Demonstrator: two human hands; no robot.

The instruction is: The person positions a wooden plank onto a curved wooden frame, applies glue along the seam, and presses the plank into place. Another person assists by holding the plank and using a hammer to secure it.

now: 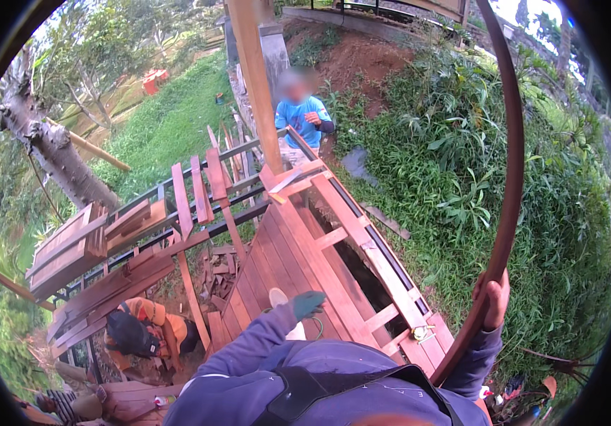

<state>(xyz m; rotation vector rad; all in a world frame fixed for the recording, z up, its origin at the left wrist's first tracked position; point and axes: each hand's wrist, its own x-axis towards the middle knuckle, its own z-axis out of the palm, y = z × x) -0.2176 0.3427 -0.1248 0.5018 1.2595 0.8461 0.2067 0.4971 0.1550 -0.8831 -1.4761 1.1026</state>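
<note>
My right hand (492, 302), bare, is wrapped round a long dark brown rail (513, 142) that rises along the right side and looks bent in this view. My left hand (308, 304), in a teal glove, reaches out over the reddish wooden deck boards (270, 248) with its fingers stretched out and nothing visible in it. A light shoe (277, 297) shows on the deck just beyond that glove. Right of the boards, a frame of planks and dark metal beams (390, 263) has open gaps. A small round yellowish object (420, 332) rests on it near my right forearm.
A wooden post (255, 85) stands at the deck's far corner, beside a square-shaped tool (280, 188). Beyond is a person in blue (302, 117). At lower left, a person in orange (170, 326) bends below stacked planks (71, 248). Plants (461, 142) cover the right slope.
</note>
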